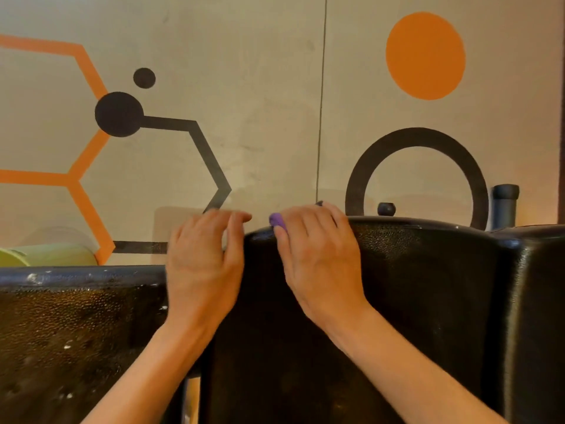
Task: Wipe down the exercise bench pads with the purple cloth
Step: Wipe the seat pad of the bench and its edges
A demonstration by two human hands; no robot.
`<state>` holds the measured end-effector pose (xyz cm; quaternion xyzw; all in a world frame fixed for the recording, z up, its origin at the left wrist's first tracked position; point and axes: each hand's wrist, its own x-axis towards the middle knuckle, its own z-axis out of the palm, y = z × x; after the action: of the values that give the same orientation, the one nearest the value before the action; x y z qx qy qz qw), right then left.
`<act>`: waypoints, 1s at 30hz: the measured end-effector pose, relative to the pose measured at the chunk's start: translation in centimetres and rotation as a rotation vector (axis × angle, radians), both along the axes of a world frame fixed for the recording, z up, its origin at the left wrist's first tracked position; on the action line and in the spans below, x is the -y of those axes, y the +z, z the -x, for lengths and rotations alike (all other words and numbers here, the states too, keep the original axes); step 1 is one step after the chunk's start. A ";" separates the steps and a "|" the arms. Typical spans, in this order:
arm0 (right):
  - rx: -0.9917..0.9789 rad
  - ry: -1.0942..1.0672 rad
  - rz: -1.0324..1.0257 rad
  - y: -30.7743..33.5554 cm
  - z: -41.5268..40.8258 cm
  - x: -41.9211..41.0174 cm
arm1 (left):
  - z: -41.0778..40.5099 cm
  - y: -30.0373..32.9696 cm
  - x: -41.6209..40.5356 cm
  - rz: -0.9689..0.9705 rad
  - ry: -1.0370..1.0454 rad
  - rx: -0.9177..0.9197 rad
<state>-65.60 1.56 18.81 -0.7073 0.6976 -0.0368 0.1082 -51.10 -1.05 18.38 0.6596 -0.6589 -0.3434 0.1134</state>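
Right hand presses a bunched purple cloth onto the top edge of the black textured vinyl bench pad, fingers curled round it. Left hand, at nine o'clock beside it, rests fingers relaxed and empty on the pad's corner.

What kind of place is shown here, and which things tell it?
Probably a gym. Black textured bench pads fill the foreground, dark equipment posts rise behind them, and the wall carries orange and black geometric shapes. The right hand presses a purple cloth on a pad.
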 end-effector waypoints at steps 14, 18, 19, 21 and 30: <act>0.090 0.066 0.010 0.6 6.9 -1.1 | 6.5 -2.2 2.1 0.054 -0.034 0.057; 0.076 -0.291 0.075 1.7 12.6 -2.8 | 6.5 -2.3 2.0 0.064 -0.027 0.054; 0.064 -0.349 0.078 1.6 11.4 -2.3 | 6.5 -2.3 2.0 0.066 -0.022 0.055; 0.034 -0.303 0.049 0.7 7.4 -1.2 | 6.5 -2.4 2.0 0.061 -0.011 0.057; 0.115 -0.429 0.165 1.4 14.4 -2.8 | 6.4 -2.7 1.7 0.071 -0.010 0.061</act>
<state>-79.99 4.40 20.18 -0.5461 0.8192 -0.1562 0.0795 -57.51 -2.78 15.71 0.6621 -0.6770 -0.3000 0.1151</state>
